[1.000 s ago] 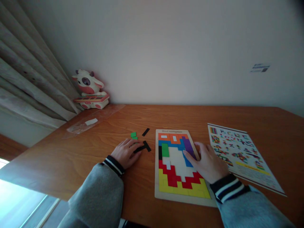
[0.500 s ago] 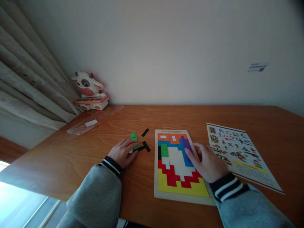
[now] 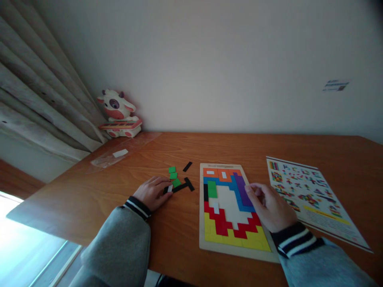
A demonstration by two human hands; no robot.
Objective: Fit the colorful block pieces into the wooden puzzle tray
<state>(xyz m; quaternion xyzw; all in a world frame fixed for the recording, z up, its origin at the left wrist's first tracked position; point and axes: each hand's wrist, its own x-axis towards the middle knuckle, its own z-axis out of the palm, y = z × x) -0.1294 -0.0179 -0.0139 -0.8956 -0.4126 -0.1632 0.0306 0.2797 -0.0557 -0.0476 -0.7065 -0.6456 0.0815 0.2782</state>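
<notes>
On the table my left hand lies with fingers stretched out, its fingertips at a small black piece with a white patch. Several flat green pieces and black pieces lie just beyond. My right hand hovers at the right side of a wooden puzzle board, thumb and index fingertips together, with nothing visible in them. Its thumb tip is close to a purple piece set in the board. Orange, blue, green, black, red and yellow pieces surround the board's bare middle.
A printed pattern sheet lies right of the board, partly behind my right hand. At the back left sit a toy cow with a keyboard and a clear plastic bag. A curtain hangs at the left; a wall stands behind.
My right thumb has come off the purple piece and drawn right, uncovering it. My left hand has shifted slightly back from the loose green pieces. The whole view has turned slightly left.
</notes>
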